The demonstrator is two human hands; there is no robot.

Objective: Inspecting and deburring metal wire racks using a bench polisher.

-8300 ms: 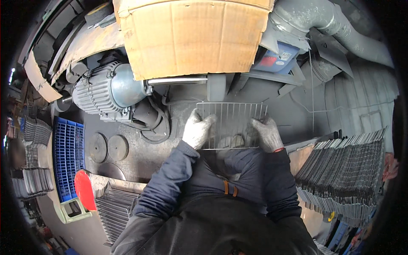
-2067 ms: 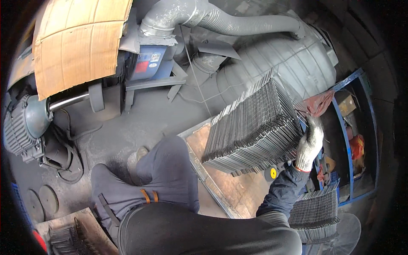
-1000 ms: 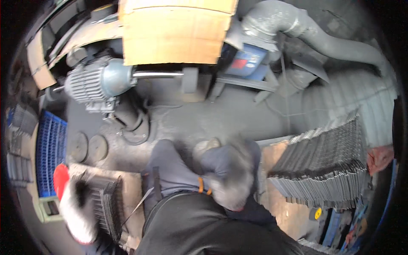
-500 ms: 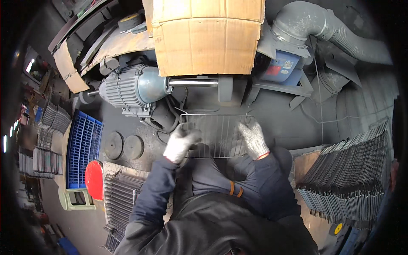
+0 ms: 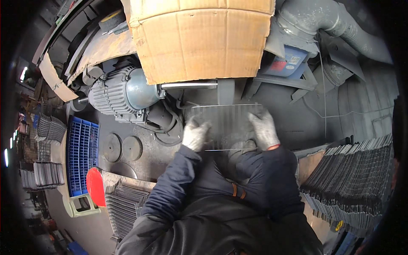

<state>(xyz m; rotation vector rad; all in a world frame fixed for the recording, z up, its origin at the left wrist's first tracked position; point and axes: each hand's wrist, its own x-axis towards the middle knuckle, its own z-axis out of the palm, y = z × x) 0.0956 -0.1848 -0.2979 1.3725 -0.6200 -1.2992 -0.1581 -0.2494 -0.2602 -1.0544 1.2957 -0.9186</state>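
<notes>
A thin rectangular wire rack [image 5: 229,105] is held level over my lap, its inner wires smeared by motion. My left hand [image 5: 195,134], in a pale knit glove, grips its left end. On the right end my gloved right hand [image 5: 264,129] is closed too. The far rim of the rack lies just below a grey wheel [image 5: 225,91] on a shiny shaft; whether they touch I cannot tell. A ribbed grey motor [image 5: 112,94] carries that shaft, and a cardboard sheet [image 5: 199,46] hides the wheel's upper part.
Dark wire racks [image 5: 350,182] stand packed at my right. More racks [image 5: 124,208] lie at my left by a red round seat [image 5: 96,186] and a blue plastic crate [image 5: 82,155]. Two round discs [image 5: 132,148] rest on the floor. A grey duct [image 5: 312,17] bends at the far right.
Both hands have carried the wire rack forward and a little to the right, bringing its far rim close to the wheel. The head view has also shifted slightly.
</notes>
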